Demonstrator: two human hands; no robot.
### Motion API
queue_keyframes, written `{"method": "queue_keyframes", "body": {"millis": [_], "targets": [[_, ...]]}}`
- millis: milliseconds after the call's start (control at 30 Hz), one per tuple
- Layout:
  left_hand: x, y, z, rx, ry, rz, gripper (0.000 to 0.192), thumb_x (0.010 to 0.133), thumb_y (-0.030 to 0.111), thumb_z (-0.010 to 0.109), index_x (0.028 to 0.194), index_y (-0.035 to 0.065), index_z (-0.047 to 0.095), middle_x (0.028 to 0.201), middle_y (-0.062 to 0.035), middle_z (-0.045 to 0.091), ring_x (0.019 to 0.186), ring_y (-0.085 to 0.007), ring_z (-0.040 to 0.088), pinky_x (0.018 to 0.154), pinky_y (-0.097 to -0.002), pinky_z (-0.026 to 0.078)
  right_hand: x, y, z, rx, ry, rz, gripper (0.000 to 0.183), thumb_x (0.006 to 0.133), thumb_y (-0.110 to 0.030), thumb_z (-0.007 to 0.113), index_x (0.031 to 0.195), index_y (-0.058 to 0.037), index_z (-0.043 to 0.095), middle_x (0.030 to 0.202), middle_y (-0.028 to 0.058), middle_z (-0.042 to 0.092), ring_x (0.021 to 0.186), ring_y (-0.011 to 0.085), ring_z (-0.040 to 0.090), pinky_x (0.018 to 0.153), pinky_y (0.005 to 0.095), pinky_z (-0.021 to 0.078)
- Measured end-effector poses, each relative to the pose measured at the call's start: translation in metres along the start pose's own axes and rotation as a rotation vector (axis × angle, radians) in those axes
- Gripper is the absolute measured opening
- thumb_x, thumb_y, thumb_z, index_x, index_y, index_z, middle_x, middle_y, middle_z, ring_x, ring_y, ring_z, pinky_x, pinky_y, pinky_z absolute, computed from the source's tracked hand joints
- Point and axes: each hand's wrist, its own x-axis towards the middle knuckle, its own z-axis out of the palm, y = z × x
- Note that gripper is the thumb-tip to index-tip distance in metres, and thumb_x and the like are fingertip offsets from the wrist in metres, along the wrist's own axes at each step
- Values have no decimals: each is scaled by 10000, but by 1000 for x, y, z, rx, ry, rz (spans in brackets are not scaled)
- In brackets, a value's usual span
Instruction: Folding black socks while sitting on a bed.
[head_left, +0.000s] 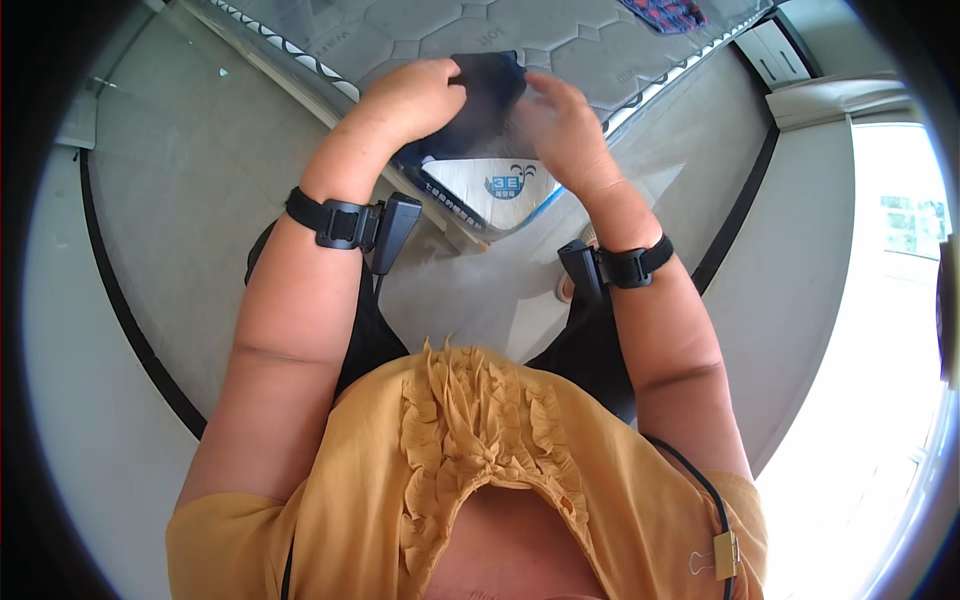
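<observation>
A dark cloth item (487, 90), bunched or folded, lies over the near corner of a plastic-wrapped grey mattress (420, 34). My left hand (420, 97) is at the cloth's left side, its thumb and fingers closed on the edge. At the right side is my right hand (559, 124), blurred, with a fingertip at the cloth's upper right edge; whether it grips the cloth is unclear. Below the cloth, a white corner panel (499, 187) with a blue printed logo shows on the mattress's side.
A patterned blue and red cloth (667, 13) lies farther back on the mattress. A white drawer cabinet (772, 52) stands at the upper right. The bed frame's wooden edge (300, 97) runs along the left. A bright window (911, 217) is at the right.
</observation>
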Motion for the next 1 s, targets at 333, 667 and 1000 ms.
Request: {"method": "queue_keyframes", "body": {"millis": [333,667,1000], "targets": [[-11,25,9,-1153,-182,31,400,966,211,522,1329,45,517,1277,-127,578,1094,-199,601,890,-366,499,12,2,-10,736,-265,407,492,933,-261,624,1284,74,549,1105,141,661,970,185,640,839,308,526],[-4,26,29,-1231,-24,-309,559,893,361,693,1318,45,516,1250,-87,583,1157,-199,541,955,-366,450,2,-20,-5,1220,75,488,350,1004,-131,454,1314,27,495,1159,128,638,1032,213,641,907,319,524],[-2,27,36,-1603,-19,-281,341,883,133,635,1183,-10,560,1071,-126,652,1006,-216,625,863,-371,523,12,1,-11,1245,-55,549,477,1037,-391,402,1269,-2,553,1244,82,614,1194,225,556,1063,356,397]]}}
